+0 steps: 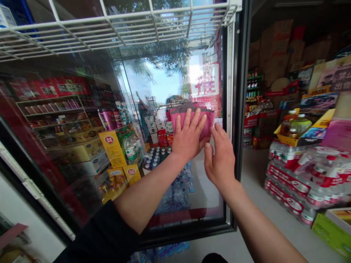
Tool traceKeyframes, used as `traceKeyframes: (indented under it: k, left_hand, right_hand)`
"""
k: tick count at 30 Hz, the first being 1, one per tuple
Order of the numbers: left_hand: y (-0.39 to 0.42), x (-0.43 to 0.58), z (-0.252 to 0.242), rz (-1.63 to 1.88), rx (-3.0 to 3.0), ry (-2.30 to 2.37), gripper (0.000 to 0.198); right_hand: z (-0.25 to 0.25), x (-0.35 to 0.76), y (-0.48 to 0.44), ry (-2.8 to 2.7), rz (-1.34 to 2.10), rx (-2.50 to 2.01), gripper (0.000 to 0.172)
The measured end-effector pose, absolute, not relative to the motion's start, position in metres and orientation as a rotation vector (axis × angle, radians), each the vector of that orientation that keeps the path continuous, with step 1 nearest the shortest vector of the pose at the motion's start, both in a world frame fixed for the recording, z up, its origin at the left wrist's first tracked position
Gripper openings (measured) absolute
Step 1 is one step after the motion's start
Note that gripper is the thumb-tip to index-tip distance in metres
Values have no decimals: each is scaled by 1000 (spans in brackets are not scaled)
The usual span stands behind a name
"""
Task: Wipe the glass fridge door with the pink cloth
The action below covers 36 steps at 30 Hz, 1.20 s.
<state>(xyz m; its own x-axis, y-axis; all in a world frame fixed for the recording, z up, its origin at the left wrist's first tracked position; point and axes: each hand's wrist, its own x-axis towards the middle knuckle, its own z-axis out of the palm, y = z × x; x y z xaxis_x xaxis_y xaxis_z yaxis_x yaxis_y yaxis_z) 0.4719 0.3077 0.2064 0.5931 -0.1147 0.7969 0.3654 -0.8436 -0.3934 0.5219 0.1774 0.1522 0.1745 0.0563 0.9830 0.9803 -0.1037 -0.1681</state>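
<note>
My left hand (188, 135) lies over a pink and grey cloth (207, 118) and holds it flat against the glass door (164, 84), with its fingers spread on top. Part of the cloth is hidden under the palm. Just right of it, my right hand (221, 157) is raised by the door's right edge, thumb and fingers apart. Its fingertips are close to the cloth's lower right corner; whether they touch it I cannot tell. Red lettering (205, 80) shows on the glass above the cloth.
A white wire rack (123, 23) juts across the top. The black door frame (242, 91) runs down beside my right hand. On the right stand shrink-wrapped bottle packs (298, 182), a yellow carton of bottles (300, 128) and a green box (331, 233). Shelved goods show in the glass at left.
</note>
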Motion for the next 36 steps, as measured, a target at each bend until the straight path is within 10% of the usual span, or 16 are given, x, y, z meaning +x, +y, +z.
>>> traceKeyframes:
  k: [36]
  left_hand:
    - [569,126,130,-1468,-2127,-917,93]
  right_hand:
    - [142,375,330,-1698,-999,-1469,72]
